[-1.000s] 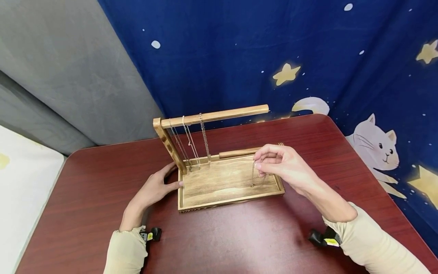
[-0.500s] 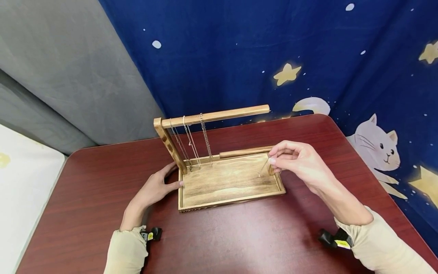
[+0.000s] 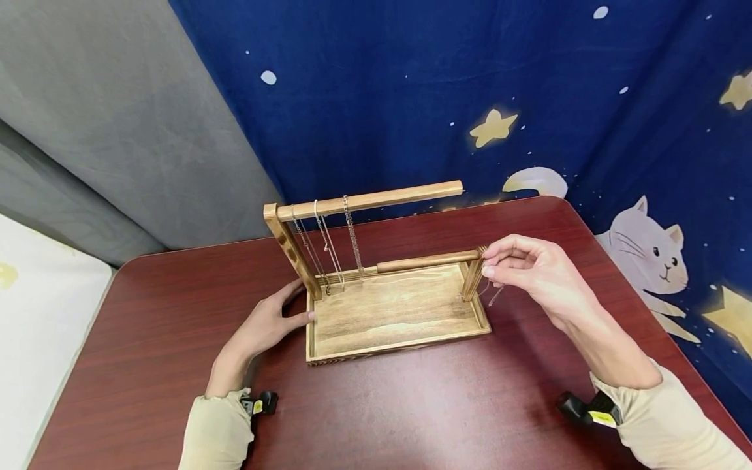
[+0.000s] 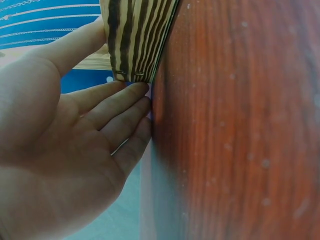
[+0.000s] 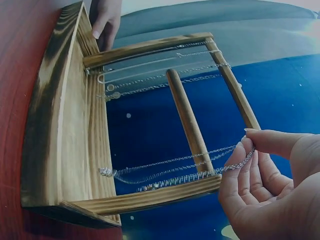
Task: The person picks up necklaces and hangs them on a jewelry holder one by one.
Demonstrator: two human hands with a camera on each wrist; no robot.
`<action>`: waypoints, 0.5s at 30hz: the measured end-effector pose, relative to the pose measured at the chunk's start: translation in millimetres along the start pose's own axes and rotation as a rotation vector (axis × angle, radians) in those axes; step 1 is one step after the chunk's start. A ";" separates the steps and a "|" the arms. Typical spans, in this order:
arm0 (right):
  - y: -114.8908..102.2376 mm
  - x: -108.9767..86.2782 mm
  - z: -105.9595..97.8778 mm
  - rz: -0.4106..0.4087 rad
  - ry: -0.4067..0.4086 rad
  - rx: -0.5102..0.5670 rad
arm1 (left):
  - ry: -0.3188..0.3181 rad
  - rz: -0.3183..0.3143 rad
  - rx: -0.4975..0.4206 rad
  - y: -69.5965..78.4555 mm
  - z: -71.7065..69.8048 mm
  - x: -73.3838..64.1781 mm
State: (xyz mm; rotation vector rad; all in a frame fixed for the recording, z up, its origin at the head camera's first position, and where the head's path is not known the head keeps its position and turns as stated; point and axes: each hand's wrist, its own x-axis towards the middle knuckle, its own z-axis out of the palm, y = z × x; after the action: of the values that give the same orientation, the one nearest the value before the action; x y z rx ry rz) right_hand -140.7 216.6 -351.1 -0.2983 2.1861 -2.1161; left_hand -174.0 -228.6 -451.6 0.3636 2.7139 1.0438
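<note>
A wooden jewelry stand (image 3: 382,199) has a tall post at the left, a long upper bar, a short post at the right and a lower bar. Several necklaces (image 3: 354,236) hang from the left part of the upper bar. My right hand (image 3: 529,271) pinches a silver chain necklace (image 5: 200,155) between thumb and fingers beside the top of the short post (image 3: 472,281). Its small pendant (image 5: 106,172) dangles low, near the tray. My left hand (image 3: 270,320) rests against the tray's left end, fingers nearly straight, fingertips touching the wood (image 4: 135,40).
The stand's tray (image 3: 399,343) lies on a reddish-brown table (image 3: 405,405). A blue curtain (image 3: 376,98) with stars and a cat hangs behind, with a grey curtain (image 3: 129,130) at the left. The upper bar's right end (image 3: 461,188) is free, above the lower bar (image 3: 429,261).
My right hand has moved right with the necklace, from above the tray to the short post at the right. The left hand and the stand have stayed in place.
</note>
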 end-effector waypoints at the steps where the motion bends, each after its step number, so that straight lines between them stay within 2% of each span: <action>1: -0.9 0.1 -1.0 0.000 0.002 0.001 | 0.001 0.001 -0.001 0.0 0.0 0.0; 10: -8.0 -2.4 -10.7 0.031 0.029 0.073 | 0.018 0.018 0.006 -2.4 1.5 0.9; 15: -11.9 -2.4 -17.6 0.008 0.009 0.133 | 0.023 0.024 0.012 -3.5 2.3 1.4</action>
State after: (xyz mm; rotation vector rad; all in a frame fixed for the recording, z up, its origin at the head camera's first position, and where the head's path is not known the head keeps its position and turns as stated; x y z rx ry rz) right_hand -140.9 234.0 -338.8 -0.2695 2.0345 -2.2497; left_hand -175.2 -229.2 -455.8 0.3897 2.7437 1.0449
